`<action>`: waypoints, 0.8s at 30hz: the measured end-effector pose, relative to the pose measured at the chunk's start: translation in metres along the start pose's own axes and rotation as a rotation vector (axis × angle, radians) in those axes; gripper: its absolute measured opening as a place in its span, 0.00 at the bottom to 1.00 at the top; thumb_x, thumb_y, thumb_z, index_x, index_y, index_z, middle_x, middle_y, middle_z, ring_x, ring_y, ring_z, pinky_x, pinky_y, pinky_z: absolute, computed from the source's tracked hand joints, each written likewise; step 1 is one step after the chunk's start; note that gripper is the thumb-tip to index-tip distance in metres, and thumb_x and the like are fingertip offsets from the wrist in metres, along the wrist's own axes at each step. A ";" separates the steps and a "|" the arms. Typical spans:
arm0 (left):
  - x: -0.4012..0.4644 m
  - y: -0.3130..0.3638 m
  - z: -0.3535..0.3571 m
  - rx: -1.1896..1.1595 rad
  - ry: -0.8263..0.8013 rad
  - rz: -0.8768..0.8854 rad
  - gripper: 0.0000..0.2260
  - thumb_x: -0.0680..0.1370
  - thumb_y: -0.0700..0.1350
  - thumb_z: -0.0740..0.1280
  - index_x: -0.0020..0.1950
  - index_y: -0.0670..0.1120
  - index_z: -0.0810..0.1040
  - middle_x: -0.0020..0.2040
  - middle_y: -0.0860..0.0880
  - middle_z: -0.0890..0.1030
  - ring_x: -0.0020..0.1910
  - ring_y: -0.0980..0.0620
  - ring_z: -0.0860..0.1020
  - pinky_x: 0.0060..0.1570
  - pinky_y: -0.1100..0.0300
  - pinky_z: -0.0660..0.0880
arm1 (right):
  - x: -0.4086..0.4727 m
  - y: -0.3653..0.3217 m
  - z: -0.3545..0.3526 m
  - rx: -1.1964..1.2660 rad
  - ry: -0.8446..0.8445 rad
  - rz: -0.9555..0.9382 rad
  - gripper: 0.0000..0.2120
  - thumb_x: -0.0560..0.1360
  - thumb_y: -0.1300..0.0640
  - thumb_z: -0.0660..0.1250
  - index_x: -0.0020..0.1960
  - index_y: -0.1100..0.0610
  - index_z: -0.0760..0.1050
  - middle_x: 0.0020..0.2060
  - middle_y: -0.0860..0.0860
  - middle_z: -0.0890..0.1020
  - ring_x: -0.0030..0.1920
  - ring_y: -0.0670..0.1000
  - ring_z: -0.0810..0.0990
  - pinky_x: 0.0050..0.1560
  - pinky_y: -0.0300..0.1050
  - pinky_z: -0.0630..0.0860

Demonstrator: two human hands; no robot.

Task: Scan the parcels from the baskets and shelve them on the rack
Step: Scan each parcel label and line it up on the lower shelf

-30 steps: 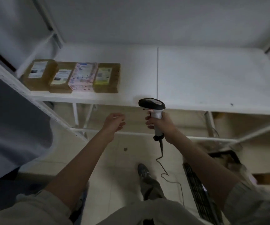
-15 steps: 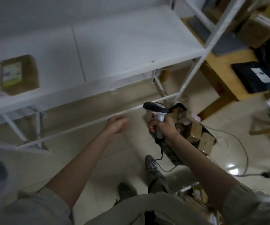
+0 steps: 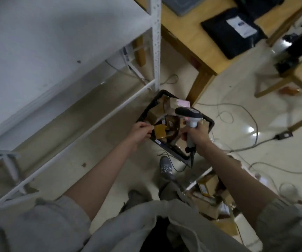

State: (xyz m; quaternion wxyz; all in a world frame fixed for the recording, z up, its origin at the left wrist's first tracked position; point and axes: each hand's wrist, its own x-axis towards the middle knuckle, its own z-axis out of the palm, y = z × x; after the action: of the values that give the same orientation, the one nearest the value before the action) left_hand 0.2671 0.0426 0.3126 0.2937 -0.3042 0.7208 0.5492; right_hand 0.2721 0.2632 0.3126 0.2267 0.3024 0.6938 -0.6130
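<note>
A black basket [image 3: 165, 146] full of brown cardboard parcels stands on the floor beside the white rack [image 3: 55, 42]. My left hand [image 3: 139, 132] hovers at the basket's left rim. Its fingers are loosely curled and their tips reach the edge of a small brown parcel [image 3: 160, 133]; I cannot tell whether they hold it. My right hand [image 3: 195, 133] grips the handle of a grey barcode scanner [image 3: 188, 114], whose head sits above the basket's parcels. A pink-labelled parcel [image 3: 182, 103] lies at the basket's far end.
A second basket of parcels [image 3: 208, 186] sits near my right leg. The rack's post [image 3: 155, 42] stands just beyond the black basket. A wooden table [image 3: 192, 39] carries a black bag parcel [image 3: 232, 30]. Cables [image 3: 255, 124] trail across the tiled floor. My shoe [image 3: 166, 168] is below the basket.
My view has swung right and down from the shelf with parcels to the floor basket. Both hands have dropped over the basket, the left reaching a small brown parcel.
</note>
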 end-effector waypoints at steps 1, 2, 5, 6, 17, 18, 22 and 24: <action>0.008 0.002 0.015 0.029 -0.019 -0.006 0.10 0.80 0.46 0.70 0.59 0.44 0.79 0.51 0.46 0.83 0.45 0.52 0.81 0.38 0.64 0.73 | 0.008 0.006 -0.011 0.028 0.030 0.020 0.09 0.74 0.63 0.70 0.50 0.53 0.76 0.43 0.58 0.82 0.42 0.58 0.81 0.41 0.51 0.80; 0.015 0.003 0.029 0.059 -0.038 -0.011 0.10 0.80 0.46 0.70 0.59 0.44 0.80 0.51 0.46 0.84 0.45 0.52 0.81 0.39 0.63 0.74 | 0.015 0.014 -0.021 0.058 0.060 0.037 0.09 0.75 0.63 0.70 0.52 0.54 0.76 0.44 0.58 0.82 0.42 0.57 0.82 0.39 0.48 0.80; 0.037 0.001 0.071 0.145 -0.102 -0.043 0.09 0.80 0.46 0.70 0.57 0.44 0.80 0.50 0.47 0.84 0.45 0.51 0.81 0.42 0.60 0.73 | 0.036 0.042 -0.049 0.159 0.146 0.118 0.09 0.78 0.62 0.68 0.58 0.59 0.75 0.47 0.58 0.83 0.45 0.55 0.84 0.36 0.41 0.81; 0.045 -0.001 0.085 0.177 -0.126 -0.055 0.08 0.80 0.46 0.70 0.57 0.44 0.80 0.49 0.48 0.83 0.45 0.52 0.81 0.41 0.60 0.73 | 0.046 0.055 -0.057 0.205 0.185 0.147 0.10 0.79 0.61 0.68 0.60 0.60 0.75 0.48 0.58 0.83 0.47 0.57 0.85 0.39 0.44 0.83; 0.152 -0.038 0.220 0.372 -0.278 -0.162 0.06 0.81 0.45 0.68 0.57 0.48 0.79 0.53 0.47 0.82 0.57 0.48 0.80 0.52 0.58 0.77 | 0.133 0.166 -0.117 0.351 0.349 0.320 0.11 0.75 0.62 0.70 0.57 0.59 0.78 0.50 0.57 0.82 0.53 0.60 0.83 0.42 0.50 0.84; 0.164 -0.044 0.229 0.378 -0.286 -0.168 0.09 0.81 0.46 0.69 0.61 0.47 0.79 0.53 0.48 0.81 0.56 0.49 0.79 0.51 0.60 0.76 | 0.145 0.174 -0.119 0.336 0.354 0.328 0.08 0.76 0.63 0.69 0.55 0.57 0.77 0.50 0.57 0.81 0.52 0.58 0.82 0.41 0.48 0.83; 0.220 -0.072 0.265 0.411 -0.290 -0.200 0.28 0.79 0.49 0.71 0.76 0.44 0.69 0.68 0.46 0.76 0.66 0.48 0.75 0.66 0.55 0.73 | 0.195 0.204 -0.122 0.334 0.338 0.321 0.05 0.76 0.63 0.68 0.49 0.54 0.76 0.44 0.55 0.81 0.44 0.57 0.80 0.45 0.51 0.80; 0.244 -0.085 0.278 0.407 -0.287 -0.219 0.33 0.78 0.51 0.72 0.79 0.44 0.64 0.73 0.45 0.72 0.70 0.46 0.72 0.70 0.52 0.71 | 0.219 0.217 -0.120 0.316 0.317 0.303 0.04 0.76 0.61 0.69 0.48 0.53 0.77 0.40 0.52 0.80 0.42 0.53 0.79 0.42 0.48 0.78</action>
State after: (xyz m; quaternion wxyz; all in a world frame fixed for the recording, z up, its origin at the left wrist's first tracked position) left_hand 0.1995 0.2664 0.0130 0.5059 -0.2341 0.7301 0.3953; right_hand 0.2738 0.4270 0.0247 0.1546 0.5268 0.5629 -0.6178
